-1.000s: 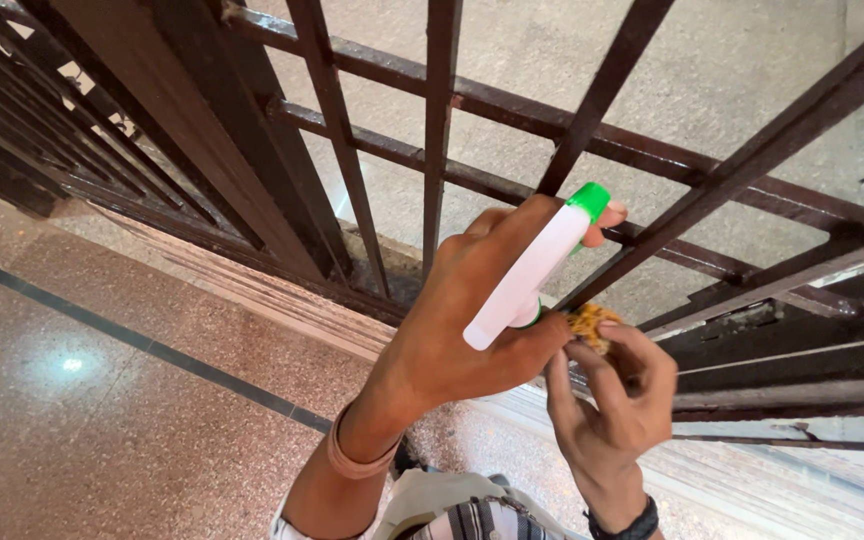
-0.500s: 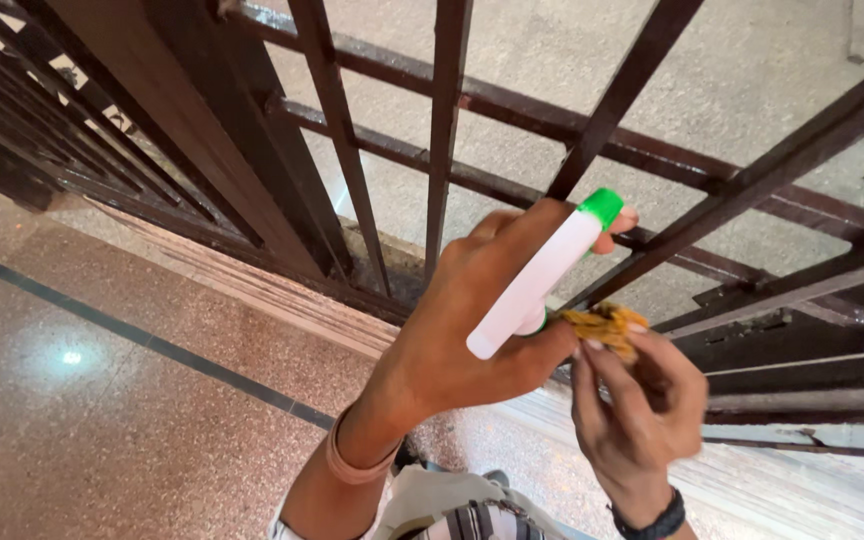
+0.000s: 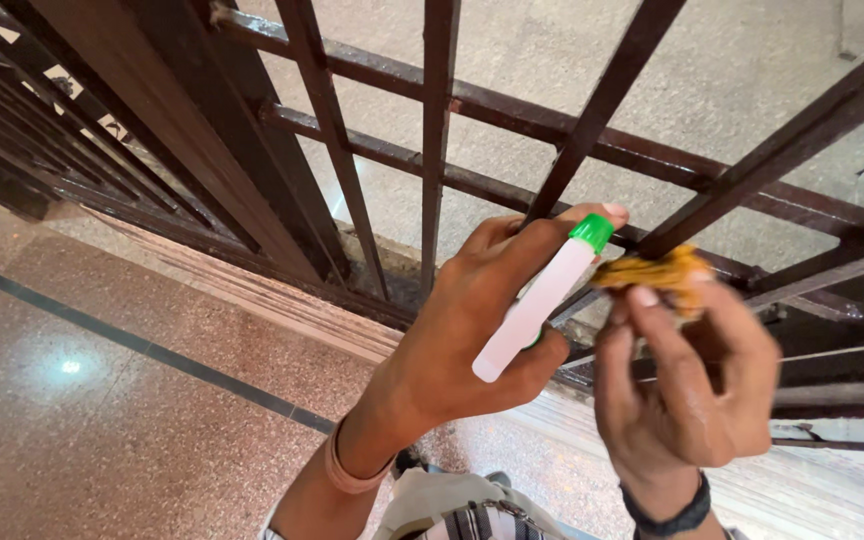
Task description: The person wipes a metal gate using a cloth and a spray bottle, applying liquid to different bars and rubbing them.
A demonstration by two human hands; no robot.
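My left hand (image 3: 472,320) grips a white spray head with a green nozzle (image 3: 542,295), the nozzle tip pointing up and right toward the bars. The bottle below the spray head is hidden behind my hand. My right hand (image 3: 687,385) pinches a small yellow-orange cloth (image 3: 657,272) between its fingertips, right next to the green nozzle. Both hands are held up against a dark brown metal grille gate (image 3: 432,130) with upright and crosswise bars.
The grille runs from upper left to right, with a thick frame post (image 3: 182,130) at left. Beyond the bars lies a grey concrete floor (image 3: 532,50). A polished reddish speckled floor (image 3: 82,400) with a dark inlaid line lies at lower left.
My right hand has lifted the yellow cloth up and to the right, from beside the spray head's base to level with the green nozzle. My left hand has stayed nearly in place.
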